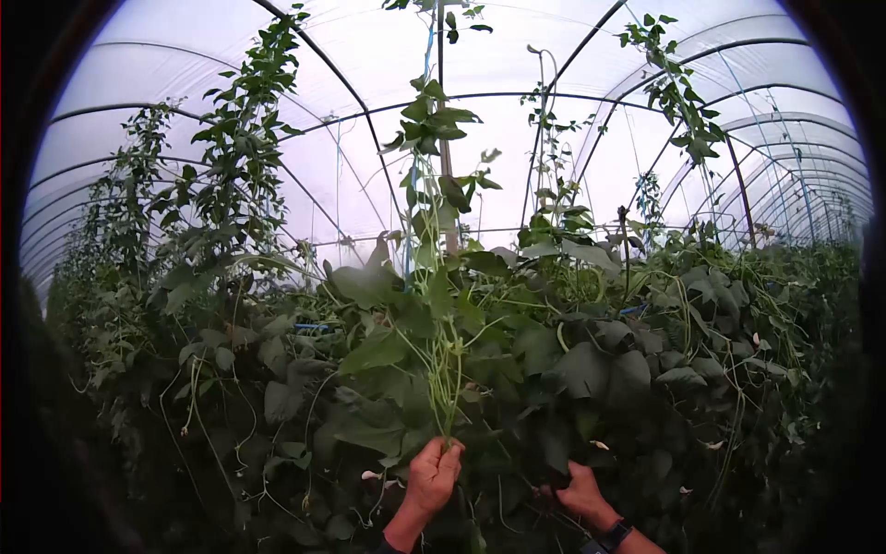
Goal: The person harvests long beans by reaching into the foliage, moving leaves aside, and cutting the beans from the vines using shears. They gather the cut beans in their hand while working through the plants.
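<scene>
At the lower middle, my left hand (434,475) is closed round the lower ends of a bunch of long thin green pods (445,379), which stand up from the fist in front of the leaves. Lower right of it, my right hand (583,494) reaches into the dark foliage, its thumb towards the leaves. Its other fingertips are hidden, and what they hold, if anything, cannot be made out. A dark watch (616,534) is on the right wrist. Broad green leaves (374,353) surround the bunch.
Dense climbing plants (245,148) rise on the left, with more vines (683,102) at the upper right. A blue string (429,46) and a post (448,166) stand behind the bunch. Curved metal hoops (369,120) carry the plastic cover overhead.
</scene>
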